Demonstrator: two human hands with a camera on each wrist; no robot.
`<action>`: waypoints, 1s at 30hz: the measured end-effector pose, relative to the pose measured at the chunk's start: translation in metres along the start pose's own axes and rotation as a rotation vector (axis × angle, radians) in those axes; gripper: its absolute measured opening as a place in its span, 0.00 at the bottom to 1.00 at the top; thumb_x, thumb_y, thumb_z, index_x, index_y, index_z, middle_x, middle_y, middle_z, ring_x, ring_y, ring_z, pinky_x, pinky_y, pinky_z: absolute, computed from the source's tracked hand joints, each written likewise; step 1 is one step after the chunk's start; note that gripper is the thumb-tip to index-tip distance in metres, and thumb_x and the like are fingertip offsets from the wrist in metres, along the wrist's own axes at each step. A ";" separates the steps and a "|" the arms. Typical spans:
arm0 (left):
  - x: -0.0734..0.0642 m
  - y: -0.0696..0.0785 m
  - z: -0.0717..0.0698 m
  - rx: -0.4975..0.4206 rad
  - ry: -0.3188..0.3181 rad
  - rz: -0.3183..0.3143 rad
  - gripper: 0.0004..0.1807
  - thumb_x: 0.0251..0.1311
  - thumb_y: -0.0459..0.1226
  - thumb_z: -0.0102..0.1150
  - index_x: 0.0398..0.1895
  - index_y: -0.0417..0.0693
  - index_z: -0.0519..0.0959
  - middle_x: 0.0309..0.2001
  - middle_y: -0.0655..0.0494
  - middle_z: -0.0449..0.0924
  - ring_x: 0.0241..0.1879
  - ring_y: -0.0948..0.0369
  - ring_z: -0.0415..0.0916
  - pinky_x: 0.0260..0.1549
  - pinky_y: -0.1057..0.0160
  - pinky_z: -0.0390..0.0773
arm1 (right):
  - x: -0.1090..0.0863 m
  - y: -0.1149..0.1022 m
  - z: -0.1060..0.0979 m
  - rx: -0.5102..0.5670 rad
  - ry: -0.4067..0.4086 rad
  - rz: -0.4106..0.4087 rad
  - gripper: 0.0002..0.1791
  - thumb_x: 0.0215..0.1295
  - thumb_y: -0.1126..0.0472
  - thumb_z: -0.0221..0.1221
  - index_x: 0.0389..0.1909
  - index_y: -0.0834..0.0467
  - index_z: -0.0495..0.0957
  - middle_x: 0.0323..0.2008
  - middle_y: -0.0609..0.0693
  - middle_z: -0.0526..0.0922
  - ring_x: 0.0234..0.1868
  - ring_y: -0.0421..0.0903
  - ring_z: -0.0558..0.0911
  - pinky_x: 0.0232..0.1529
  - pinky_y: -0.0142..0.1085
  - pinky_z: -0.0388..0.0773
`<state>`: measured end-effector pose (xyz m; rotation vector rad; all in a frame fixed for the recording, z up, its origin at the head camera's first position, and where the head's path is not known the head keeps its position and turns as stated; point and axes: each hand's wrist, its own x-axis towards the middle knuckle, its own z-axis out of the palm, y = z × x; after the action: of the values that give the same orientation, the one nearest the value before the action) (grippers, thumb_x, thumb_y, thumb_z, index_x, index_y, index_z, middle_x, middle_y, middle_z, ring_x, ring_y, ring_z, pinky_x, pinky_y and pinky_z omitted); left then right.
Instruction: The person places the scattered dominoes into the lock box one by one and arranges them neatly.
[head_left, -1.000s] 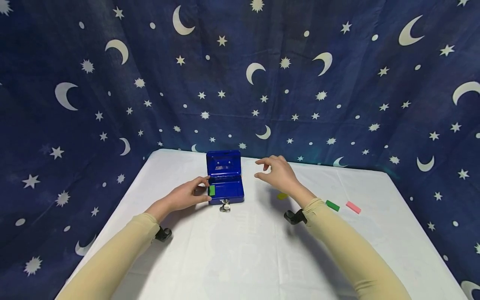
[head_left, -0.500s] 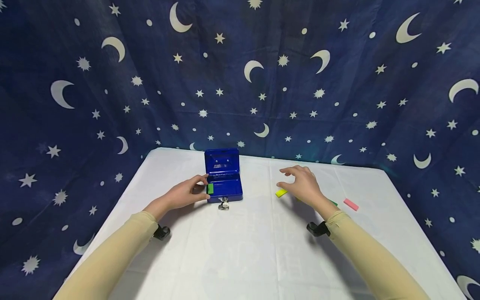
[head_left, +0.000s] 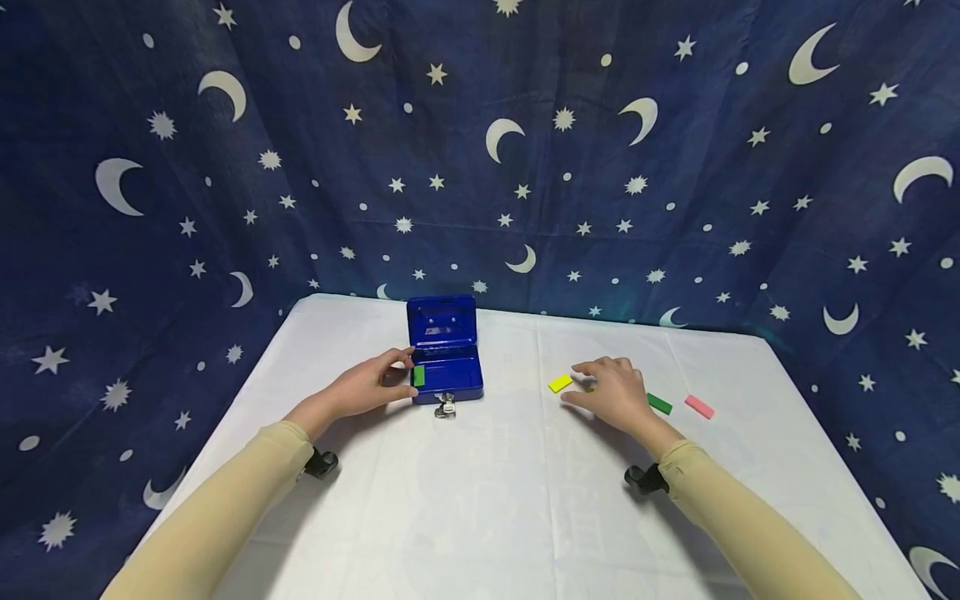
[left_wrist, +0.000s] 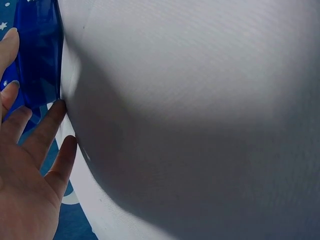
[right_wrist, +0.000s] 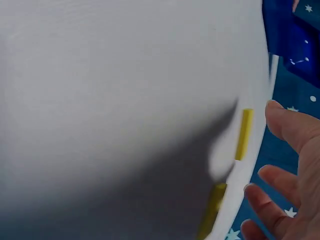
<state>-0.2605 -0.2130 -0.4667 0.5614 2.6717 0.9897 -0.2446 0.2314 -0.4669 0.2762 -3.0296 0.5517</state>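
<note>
My left hand (head_left: 366, 387) rests at the left side of a small blue cash box (head_left: 467, 379), its thumb by the front corner and a fingertip by the hinge. The box's lid (head_left: 441, 321) stands raised. Inside, at the left, lies a green block (head_left: 419, 376). In the left wrist view the fingers are spread along the box. My right hand (head_left: 613, 393) hovers over the table with fingers relaxed and nothing held. Just left of its fingertips lies a yellow block (head_left: 560, 382). A second yellow block (right_wrist: 212, 210) is mostly hidden by that hand in the head view.
Right of the right hand lie a dark green block (head_left: 659, 403) and a pink block (head_left: 699, 407). A metal padlock (head_left: 446, 407) hangs at the box's front latch. The white-covered table (head_left: 480, 500) ends at a dark blue star-and-moon curtain (head_left: 450, 150).
My right hand has moved right and lower, from beside the box to the yellow blocks. The left hand keeps its place at the box. The head view has shifted slightly.
</note>
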 end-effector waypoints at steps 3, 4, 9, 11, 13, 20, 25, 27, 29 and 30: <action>0.000 0.000 -0.001 0.001 0.000 0.002 0.27 0.65 0.53 0.66 0.61 0.53 0.70 0.79 0.60 0.56 0.67 0.52 0.72 0.65 0.45 0.69 | -0.001 -0.001 0.006 -0.035 -0.008 0.028 0.36 0.55 0.35 0.70 0.59 0.54 0.82 0.52 0.58 0.81 0.56 0.62 0.70 0.53 0.58 0.64; 0.000 0.000 -0.001 0.000 0.000 0.001 0.27 0.65 0.53 0.66 0.61 0.53 0.70 0.79 0.60 0.56 0.67 0.52 0.72 0.65 0.45 0.69 | -0.001 -0.001 0.007 -0.042 -0.007 0.036 0.36 0.55 0.35 0.70 0.59 0.54 0.82 0.51 0.58 0.81 0.56 0.62 0.70 0.52 0.58 0.64; 0.000 0.001 -0.001 -0.002 -0.002 -0.003 0.28 0.65 0.53 0.66 0.61 0.53 0.71 0.78 0.60 0.56 0.67 0.52 0.72 0.66 0.45 0.68 | 0.002 -0.002 0.014 -0.064 0.021 0.062 0.34 0.55 0.34 0.69 0.54 0.56 0.84 0.49 0.58 0.82 0.52 0.60 0.71 0.50 0.57 0.64; -0.001 0.001 -0.001 -0.003 -0.002 -0.004 0.28 0.65 0.53 0.66 0.61 0.53 0.71 0.78 0.60 0.56 0.67 0.52 0.72 0.66 0.45 0.68 | 0.003 -0.002 0.017 -0.068 0.026 0.071 0.34 0.55 0.34 0.69 0.53 0.55 0.85 0.47 0.56 0.82 0.50 0.59 0.71 0.49 0.55 0.65; -0.001 0.001 -0.001 -0.001 -0.001 0.001 0.27 0.65 0.53 0.66 0.61 0.52 0.71 0.78 0.60 0.56 0.67 0.52 0.72 0.65 0.44 0.68 | 0.005 -0.002 0.018 -0.066 0.028 0.076 0.33 0.55 0.33 0.68 0.51 0.55 0.85 0.44 0.55 0.82 0.49 0.58 0.71 0.47 0.54 0.64; -0.002 0.000 -0.001 -0.005 0.006 0.000 0.27 0.65 0.53 0.66 0.61 0.53 0.71 0.79 0.59 0.56 0.67 0.52 0.72 0.66 0.43 0.67 | 0.009 -0.006 0.023 -0.047 0.026 0.087 0.33 0.55 0.33 0.68 0.48 0.56 0.85 0.37 0.50 0.79 0.45 0.55 0.70 0.46 0.52 0.64; -0.002 0.000 0.000 -0.021 -0.005 -0.008 0.28 0.65 0.54 0.66 0.61 0.53 0.70 0.79 0.60 0.55 0.67 0.52 0.71 0.66 0.43 0.67 | 0.012 -0.009 0.025 -0.034 0.035 0.076 0.29 0.56 0.37 0.70 0.48 0.55 0.85 0.34 0.49 0.77 0.44 0.54 0.69 0.44 0.50 0.64; -0.002 0.001 0.000 -0.022 -0.004 -0.011 0.28 0.65 0.54 0.66 0.61 0.53 0.70 0.79 0.61 0.55 0.67 0.52 0.71 0.66 0.43 0.67 | 0.012 -0.009 0.026 -0.030 0.034 0.054 0.27 0.56 0.40 0.70 0.50 0.54 0.86 0.34 0.48 0.77 0.43 0.53 0.68 0.43 0.49 0.63; -0.002 0.001 0.000 -0.019 -0.001 -0.011 0.28 0.65 0.53 0.66 0.61 0.53 0.71 0.79 0.61 0.55 0.67 0.52 0.71 0.66 0.43 0.67 | 0.013 -0.010 0.025 -0.021 0.023 0.026 0.26 0.57 0.42 0.70 0.53 0.53 0.85 0.34 0.48 0.77 0.42 0.53 0.68 0.43 0.49 0.63; -0.002 0.001 0.000 -0.019 -0.001 -0.012 0.28 0.65 0.53 0.66 0.61 0.53 0.71 0.79 0.61 0.55 0.67 0.52 0.71 0.66 0.43 0.67 | 0.013 -0.010 0.025 -0.017 0.014 0.014 0.27 0.58 0.43 0.70 0.55 0.52 0.85 0.34 0.48 0.77 0.42 0.52 0.68 0.42 0.49 0.63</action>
<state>-0.2585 -0.2130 -0.4654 0.5405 2.6593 1.0101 -0.2565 0.2111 -0.4861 0.2498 -3.0235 0.5267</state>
